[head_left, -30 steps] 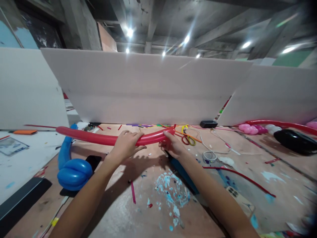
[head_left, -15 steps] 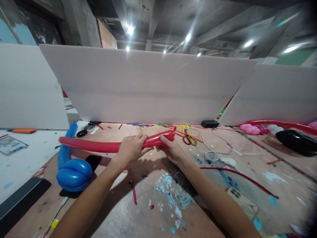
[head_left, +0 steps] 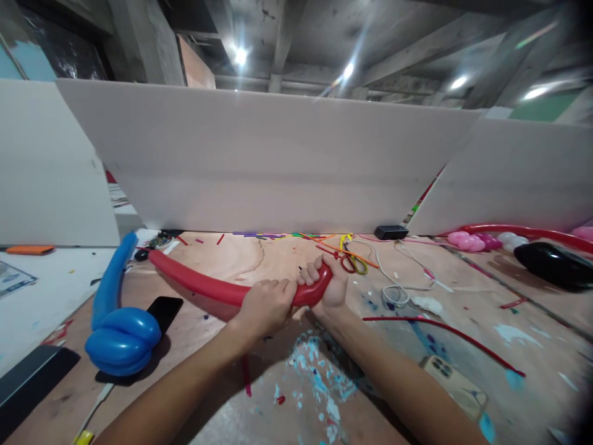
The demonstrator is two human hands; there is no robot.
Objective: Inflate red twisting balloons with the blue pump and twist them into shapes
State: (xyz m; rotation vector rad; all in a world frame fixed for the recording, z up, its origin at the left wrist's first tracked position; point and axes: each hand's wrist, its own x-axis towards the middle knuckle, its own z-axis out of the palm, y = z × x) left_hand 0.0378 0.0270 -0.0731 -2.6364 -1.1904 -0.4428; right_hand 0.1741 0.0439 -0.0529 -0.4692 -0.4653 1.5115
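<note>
Left hand (head_left: pixel 269 304) and right hand (head_left: pixel 332 289) clamp a long red balloon (head_left: pixel 204 286), their grip hiding parts of it. A blue balloon (head_left: pixel 123 341) partly covers a black phone (head_left: pixel 167 312).

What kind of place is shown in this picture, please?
Probably a balloon-twisting workspace in an unfinished building, judging by the exposed concrete beams, the paint-spotted work surface and the held red modelling balloon.

Before me spreads a pale wooden tabletop (head_left: pixel 273 253), spattered with light-blue paint (head_left: pixel 331 406). On it I see a flat black object (head_left: pixel 167 310) beneath a twisted blue balloon (head_left: pixel 123 346), a small black box (head_left: pixel 391 233), a looped white cable (head_left: pixel 393 301), a thin red strip (head_left: pixel 463 334) and a beige phone (head_left: pixel 456 388).
</note>
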